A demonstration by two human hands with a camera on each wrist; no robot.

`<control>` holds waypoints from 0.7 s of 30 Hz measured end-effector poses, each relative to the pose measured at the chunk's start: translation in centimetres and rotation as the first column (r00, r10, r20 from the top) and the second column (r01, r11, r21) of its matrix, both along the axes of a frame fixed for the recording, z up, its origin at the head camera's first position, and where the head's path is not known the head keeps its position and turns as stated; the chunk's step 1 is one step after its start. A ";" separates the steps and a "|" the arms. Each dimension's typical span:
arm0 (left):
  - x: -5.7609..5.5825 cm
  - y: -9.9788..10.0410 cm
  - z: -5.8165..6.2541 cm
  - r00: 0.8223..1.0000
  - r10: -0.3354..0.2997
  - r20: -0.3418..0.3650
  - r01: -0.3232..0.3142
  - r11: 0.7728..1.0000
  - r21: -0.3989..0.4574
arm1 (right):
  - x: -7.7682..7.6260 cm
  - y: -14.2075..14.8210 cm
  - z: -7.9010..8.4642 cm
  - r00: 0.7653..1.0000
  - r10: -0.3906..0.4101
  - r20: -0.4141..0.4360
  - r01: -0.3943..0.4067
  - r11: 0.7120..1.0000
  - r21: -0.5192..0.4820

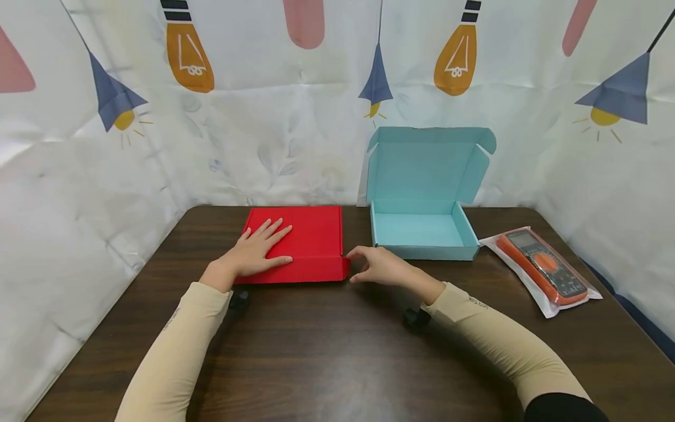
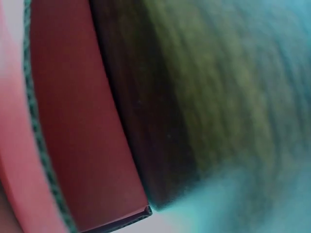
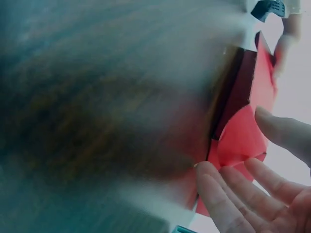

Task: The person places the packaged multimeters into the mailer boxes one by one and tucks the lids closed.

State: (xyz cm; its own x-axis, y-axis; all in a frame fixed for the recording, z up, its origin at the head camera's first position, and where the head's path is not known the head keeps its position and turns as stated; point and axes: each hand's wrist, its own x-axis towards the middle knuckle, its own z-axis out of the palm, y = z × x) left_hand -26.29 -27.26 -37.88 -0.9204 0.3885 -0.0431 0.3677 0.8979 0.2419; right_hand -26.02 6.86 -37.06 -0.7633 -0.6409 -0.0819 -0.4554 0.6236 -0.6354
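A red cardboard box (image 1: 316,231) lies on the dark wooden table, its lid folded down. My left hand (image 1: 254,251) rests on the lid with fingers spread. At the box's front right corner is my right hand (image 1: 384,266), thumb and fingers apart. In the right wrist view a rounded red flap (image 3: 242,138) juts out at that corner. The fingertips of my right hand (image 3: 262,201) are at the flap, the thumb standing off on its other side. The left wrist view shows the box's front side (image 2: 77,111) close up, with the left fingers out of sight.
A light blue box (image 1: 422,225) stands with its lid raised, right of the red one. Farther right lies an orange multimeter (image 1: 543,264) in a clear plastic bag. Brown tabletop (image 1: 337,351) spreads in front; a patterned cloth (image 1: 316,117) hangs behind.
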 end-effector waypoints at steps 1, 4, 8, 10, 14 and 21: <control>0.0 0.0 0.0 1.000 -0.001 -0.002 0.001 1.000 -0.003 | 0.0 -0.1 0.0 1.000 0.005 0.002 -0.005 1.000 0.004; 0.0 0.0 -0.1 1.000 -0.004 -0.015 0.004 1.000 -0.020 | -0.2 -0.3 -0.1 1.000 0.005 0.014 -0.005 1.000 0.007; 0.1 0.0 -0.2 0.999 -0.014 -0.036 0.013 0.999 -0.041 | -0.5 -0.5 -0.1 0.999 -0.003 0.039 0.002 1.000 0.009; 0.1 0.0 -0.3 0.999 -0.019 -0.042 0.018 0.999 -0.046 | -0.5 -0.6 -0.2 0.997 -0.005 0.082 0.005 1.000 -0.008; 0.1 0.0 -0.3 0.999 -0.020 -0.042 0.018 0.999 -0.045 | -0.6 -0.8 -0.4 0.979 -0.004 0.203 0.019 0.997 -0.072; 0.1 0.0 -0.1 1.000 -0.011 -0.027 0.010 1.000 -0.029 | -0.5 -1.0 -0.5 0.952 -0.005 0.305 0.045 0.991 -0.125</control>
